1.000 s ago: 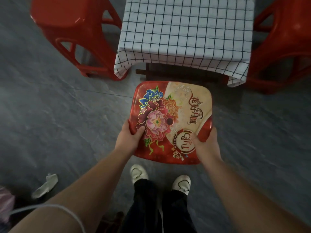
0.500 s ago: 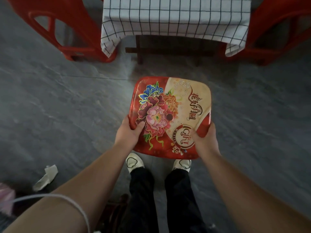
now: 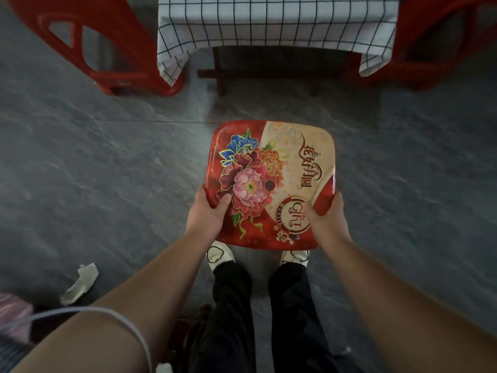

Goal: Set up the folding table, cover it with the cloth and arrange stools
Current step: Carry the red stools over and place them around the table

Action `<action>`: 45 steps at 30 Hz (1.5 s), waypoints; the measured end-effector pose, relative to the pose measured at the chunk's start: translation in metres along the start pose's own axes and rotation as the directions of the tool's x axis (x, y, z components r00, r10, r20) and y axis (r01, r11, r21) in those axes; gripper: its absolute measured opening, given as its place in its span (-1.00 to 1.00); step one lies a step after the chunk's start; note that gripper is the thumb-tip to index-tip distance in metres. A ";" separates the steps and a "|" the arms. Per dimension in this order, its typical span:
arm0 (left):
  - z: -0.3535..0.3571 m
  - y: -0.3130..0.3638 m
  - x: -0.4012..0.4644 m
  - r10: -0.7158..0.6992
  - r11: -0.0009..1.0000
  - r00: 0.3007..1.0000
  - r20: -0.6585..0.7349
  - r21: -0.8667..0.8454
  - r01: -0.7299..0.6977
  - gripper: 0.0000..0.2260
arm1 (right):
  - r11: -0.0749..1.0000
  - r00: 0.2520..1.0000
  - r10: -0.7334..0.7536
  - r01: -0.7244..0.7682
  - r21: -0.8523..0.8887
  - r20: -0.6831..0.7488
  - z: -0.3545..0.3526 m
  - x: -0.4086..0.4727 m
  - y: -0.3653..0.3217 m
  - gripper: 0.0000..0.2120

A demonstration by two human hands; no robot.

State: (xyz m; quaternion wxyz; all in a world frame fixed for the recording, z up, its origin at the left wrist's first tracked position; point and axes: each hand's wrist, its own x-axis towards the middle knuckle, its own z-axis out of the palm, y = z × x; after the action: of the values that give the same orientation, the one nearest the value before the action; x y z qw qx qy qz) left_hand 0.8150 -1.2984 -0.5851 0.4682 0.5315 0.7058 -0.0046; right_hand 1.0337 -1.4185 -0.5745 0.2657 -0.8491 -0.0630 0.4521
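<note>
We hold the stool (image 3: pixel 270 184) by its seat, seen from straight above, so its legs are hidden under the seat and we cannot tell whether they touch the floor. The seat is red with a printed bunch of flowers, a cream panel and the word GIFT. Our left hand (image 3: pixel 207 212) has a closed grip on the seat's edge at about 8 o'clock, thumb lying over the flowers and the other fingers out of sight beneath. Our right hand (image 3: pixel 326 218) has a closed grip on the edge at about 4 o'clock, thumb on the GIFT badge, fingers likewise hidden below.

Just under the seat's near edge, at 6 o'clock, the toes of our white shoes (image 3: pixel 219 255) show, with dark trousers behind them.

At 12 o'clock from the stool stands the desk (image 3: pixel 269 74), of which we see only dark legs and a crossbar in shadow; its top is covered by the checked cloth (image 3: pixel 269 20), white with a dark grid, cut off by the upper frame edge. A red stool (image 3: pixel 107 49) stands at 10 o'clock, touching or just beside the cloth's hanging corner, and another red stool (image 3: pixel 443 44) stands at 2 o'clock; both are cropped by the frame.

On the grey floor (image 3: pixel 107 170) at 8 o'clock lies a crumpled white scrap (image 3: pixel 80 285). A white cable (image 3: pixel 107 316) crosses our left forearm; something pink at the left edge is too blurred to name
</note>
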 end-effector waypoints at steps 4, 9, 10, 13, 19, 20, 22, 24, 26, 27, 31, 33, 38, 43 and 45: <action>-0.002 -0.009 -0.006 -0.022 1.000 1.000 0.019 0.016 0.022 -0.52 | 0.999 0.999 0.016 -0.015 -0.028 0.036 0.001 -0.005 0.002 -0.37; -0.003 -0.013 -0.008 -0.029 0.999 0.999 0.038 0.033 0.027 -0.51 | 0.999 0.999 0.033 -0.031 -0.039 0.040 0.004 -0.006 0.006 -0.37; -0.003 -0.013 -0.007 -0.035 0.999 0.999 0.037 0.032 0.034 -0.51 | 0.998 0.999 0.037 -0.036 -0.042 0.038 0.004 -0.006 0.007 -0.36; -0.004 -0.011 -0.007 -0.044 0.999 0.998 0.037 0.032 0.043 -0.50 | 0.998 0.999 0.035 -0.033 -0.049 0.030 0.005 -0.005 0.008 -0.37; -0.004 -0.011 -0.008 -0.030 0.999 0.999 0.015 0.011 0.030 -0.57 | 0.999 1.000 0.020 -0.019 -0.048 0.018 0.004 -0.006 0.010 -0.38; -0.005 -0.010 -0.007 -0.020 1.000 1.000 0.016 0.018 0.020 -0.57 | 0.998 1.000 0.020 -0.019 -0.052 0.020 0.004 -0.006 0.009 -0.40; -0.006 -0.007 -0.004 -0.005 1.000 1.000 0.026 0.024 0.005 -0.55 | 0.998 0.999 0.028 -0.027 -0.050 0.016 0.005 -0.003 0.008 -0.41; -0.007 -0.005 -0.001 -0.002 1.000 0.999 0.041 0.031 0.001 -0.54 | 0.998 0.999 0.038 -0.037 -0.057 0.012 0.008 -0.001 0.007 -0.38; -0.008 -0.004 0.001 -0.021 0.999 0.998 0.057 0.044 0.018 -0.53 | 0.996 0.998 0.055 -0.054 -0.067 0.010 0.009 0.000 0.006 -0.32; -0.008 -0.003 0.001 -0.032 0.998 0.997 0.064 0.054 0.029 -0.52 | 0.996 0.998 0.064 -0.063 -0.067 0.014 0.009 0.001 0.005 -0.28; -0.010 0.007 -0.001 -0.101 0.989 0.991 0.083 0.118 0.091 -0.47 | 0.989 0.993 0.107 -0.102 -0.105 0.043 0.005 0.001 -0.001 -0.15; -0.012 0.013 -0.003 -0.144 0.980 0.985 0.092 0.150 0.129 -0.46 | 0.981 0.989 0.137 -0.129 -0.148 0.046 0.001 0.001 -0.006 -0.14; -0.042 0.041 -0.022 -0.145 0.971 0.979 0.144 0.213 0.112 -0.54 | 0.970 0.998 0.045 -0.031 -0.242 0.053 -0.013 -0.017 -0.034 -0.36; -0.118 0.099 -0.098 0.164 0.872 0.970 0.181 0.433 -0.229 -0.61 | 0.889 0.976 -0.166 0.211 -0.407 0.143 -0.052 -0.109 -0.091 -0.48; -0.150 0.117 -0.135 0.297 0.779 0.933 0.203 0.515 -0.359 -0.61 | 0.825 0.951 -0.262 0.308 -0.474 0.163 -0.075 -0.155 -0.112 -0.44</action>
State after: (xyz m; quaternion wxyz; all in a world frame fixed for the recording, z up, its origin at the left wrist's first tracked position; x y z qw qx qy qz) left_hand 0.8046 -1.2723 -0.3535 0.3299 0.7558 0.5447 -0.1523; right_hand 1.0179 -1.4064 -0.3700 0.1012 -0.8481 -0.3146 0.4142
